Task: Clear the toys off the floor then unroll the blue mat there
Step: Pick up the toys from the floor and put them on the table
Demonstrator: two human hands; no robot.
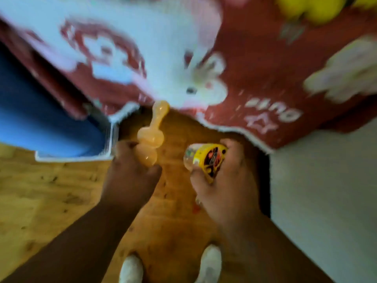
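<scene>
The picture is blurred by motion. My left hand [132, 170] grips the lower end of a long, bumpy orange toy [152, 135], whose far tip reaches the edge of the red rug. My right hand [224, 176] is closed around a small clear bottle with a yellow and black label [206, 158]. Both hands hover over the wooden floor [51, 190]. A blue mat [30, 111] lies at the left in a white holder [110, 139]; whether it is rolled I cannot tell.
A red rug [255, 74] with a white rabbit picture and white lettering covers the floor ahead. Yellow objects [312, 9] lie at its far right end. A pale surface [326, 190] fills the right side. My two white-socked feet [130, 268] show at the bottom.
</scene>
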